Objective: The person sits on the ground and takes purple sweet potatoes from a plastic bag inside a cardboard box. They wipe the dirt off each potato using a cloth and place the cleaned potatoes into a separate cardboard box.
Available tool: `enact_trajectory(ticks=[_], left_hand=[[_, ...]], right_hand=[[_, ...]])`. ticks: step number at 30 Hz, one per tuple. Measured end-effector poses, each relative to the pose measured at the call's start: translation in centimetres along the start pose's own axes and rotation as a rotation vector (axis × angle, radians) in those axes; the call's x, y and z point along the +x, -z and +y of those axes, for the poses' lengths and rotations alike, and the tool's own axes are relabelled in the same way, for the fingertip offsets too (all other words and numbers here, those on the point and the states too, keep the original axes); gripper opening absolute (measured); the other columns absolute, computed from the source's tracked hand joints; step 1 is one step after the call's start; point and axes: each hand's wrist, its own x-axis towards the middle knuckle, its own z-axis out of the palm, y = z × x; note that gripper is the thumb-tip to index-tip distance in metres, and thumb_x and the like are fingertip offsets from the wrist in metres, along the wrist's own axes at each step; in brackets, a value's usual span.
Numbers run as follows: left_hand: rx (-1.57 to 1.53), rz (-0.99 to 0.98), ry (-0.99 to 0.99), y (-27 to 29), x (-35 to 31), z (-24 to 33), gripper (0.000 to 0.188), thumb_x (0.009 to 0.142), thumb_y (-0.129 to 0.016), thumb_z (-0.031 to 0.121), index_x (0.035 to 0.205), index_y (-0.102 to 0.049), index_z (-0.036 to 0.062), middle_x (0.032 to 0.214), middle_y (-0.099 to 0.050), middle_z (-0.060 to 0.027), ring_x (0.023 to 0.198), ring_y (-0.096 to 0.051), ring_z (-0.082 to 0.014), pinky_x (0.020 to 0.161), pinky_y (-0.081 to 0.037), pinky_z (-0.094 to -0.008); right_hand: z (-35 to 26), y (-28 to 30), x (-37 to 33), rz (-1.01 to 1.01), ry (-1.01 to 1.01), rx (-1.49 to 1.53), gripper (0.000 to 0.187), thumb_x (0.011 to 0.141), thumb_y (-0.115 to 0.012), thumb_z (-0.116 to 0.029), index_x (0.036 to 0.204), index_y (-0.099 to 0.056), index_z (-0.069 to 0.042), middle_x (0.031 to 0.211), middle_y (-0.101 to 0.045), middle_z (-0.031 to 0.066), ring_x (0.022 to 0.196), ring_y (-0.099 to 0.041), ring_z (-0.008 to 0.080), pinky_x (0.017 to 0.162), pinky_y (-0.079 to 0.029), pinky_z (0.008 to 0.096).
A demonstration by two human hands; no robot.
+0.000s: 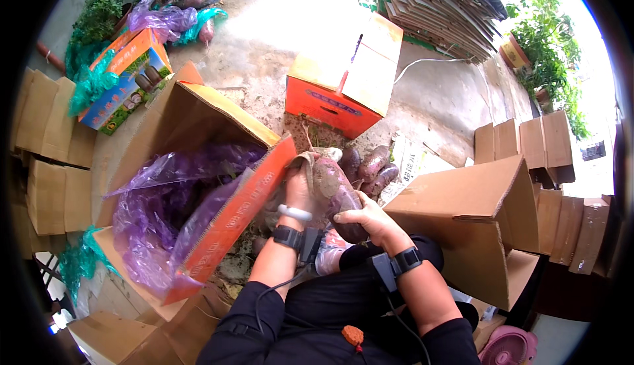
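A big purple root (343,200) is held up just right of the open box (232,218)

The root is held above the ground, close to the box but outside it. Its near end is gripped by the right hand (374,219), with the thumb laid along the side and the fingers curled under. The left hand (298,190) is placed at the far end, on the side next to the box, with what looks like a dull cloth (305,159). Most of its fingers are hidden, so how tightly they are closed cannot be told.

The root is likely to be heavy and hard, and not bendy at all. Its skin looks dusty and rough, so not much slipping is expected. It could be bruised if dropped, and the thin tail (308,136) by its far end could be snapped. It is best held by the fat middle or with one hand near each end, and not by the tail. More roots (374,164) are piled farther right of the box. Inside the box, a thin purple bag (148,196) is spread out.
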Motion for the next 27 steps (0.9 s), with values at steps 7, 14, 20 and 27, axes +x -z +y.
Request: enact_trajectory(ticks=[7,14,20,27], left_hand=[[1.204,-0.343,-0.547,1.1,-0.3,1.1,0.065,0.084,-0.061,0.009,0.143,-0.037,-0.0031,0.132,-0.054,-0.0238,0.115,-0.056,-0.0385,0.099,-0.046,-0.0373],[0.253,-0.35,0.019,-0.1,-2.6,2.5,0.079,0.073,-0.064,-0.01,0.144,-0.041,0.0123,0.13,-0.054,-0.006,0.117,-0.053,-0.0154,0.101,-0.043,-0.0293],[0.234,-0.37,0.048,0.5,-2.5,3.1,0.072,0.074,-0.062,-0.011,0.14,-0.045,0.0114,0.126,-0.055,-0.0066,0.113,-0.055,-0.0152,0.099,-0.046,-0.0311],[0.2,-0.308,0.017,1.2,-3.1,2.1,0.06,0.072,-0.065,-0.008,0.128,-0.05,0.0094,0.122,-0.057,-0.0067,0.112,-0.056,-0.0182,0.099,-0.047,-0.0334]], right_hand=[[-0.6,1.0,0.4,-0.113,-0.145,0.351,0.068,0.075,-0.077,-0.02,0.133,-0.046,-0.002,0.115,-0.061,0.0119,0.098,-0.064,0.0218,0.082,-0.056,0.0375],[-1.2,0.0,0.5,-0.135,-0.187,0.278,0.059,0.078,-0.073,-0.016,0.13,-0.049,-0.004,0.111,-0.063,0.0095,0.096,-0.065,0.0203,0.083,-0.056,0.0367],[-1.3,-0.6,-0.1,-0.178,-0.161,0.283,0.059,0.078,-0.073,-0.014,0.131,-0.048,-0.004,0.111,-0.063,0.0093,0.096,-0.064,0.0197,0.084,-0.055,0.0352],[-0.6,-0.9,0.1,-0.169,-0.143,0.229,0.062,0.074,-0.075,-0.012,0.13,-0.049,-0.003,0.108,-0.063,0.0096,0.095,-0.064,0.02,0.083,-0.055,0.0346]])
